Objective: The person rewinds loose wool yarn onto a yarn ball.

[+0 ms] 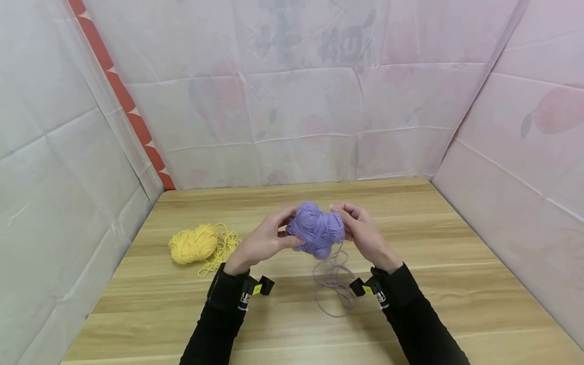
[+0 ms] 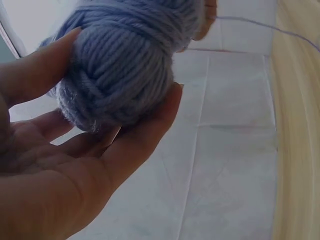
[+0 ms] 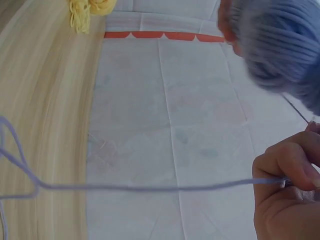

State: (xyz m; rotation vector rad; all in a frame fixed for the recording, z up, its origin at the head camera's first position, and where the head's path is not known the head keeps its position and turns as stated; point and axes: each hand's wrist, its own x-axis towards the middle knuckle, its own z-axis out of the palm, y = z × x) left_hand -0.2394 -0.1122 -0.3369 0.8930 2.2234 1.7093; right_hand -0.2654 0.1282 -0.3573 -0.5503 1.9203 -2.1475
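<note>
A ball of purple yarn (image 1: 315,228) is held up over the middle of the table. My left hand (image 1: 269,235) grips its left end, thumb on one side and fingers around the other, as the left wrist view shows close up. At the ball's right side, my right hand (image 1: 362,230) pinches the yarn strand (image 3: 150,189) between thumb and curled fingers. From there the strand drops to loose purple loops (image 1: 335,284) on the table below. In the right wrist view a short length of strand also runs between the ball and the right hand (image 3: 290,185).
A ball of yellow yarn (image 1: 193,245) lies on the wooden table (image 1: 456,284) to the left, with a loose heap of yellow strands (image 1: 224,248) against it. Pale sheets hang as walls behind and on both sides. A red strip (image 1: 120,91) runs down the back left corner.
</note>
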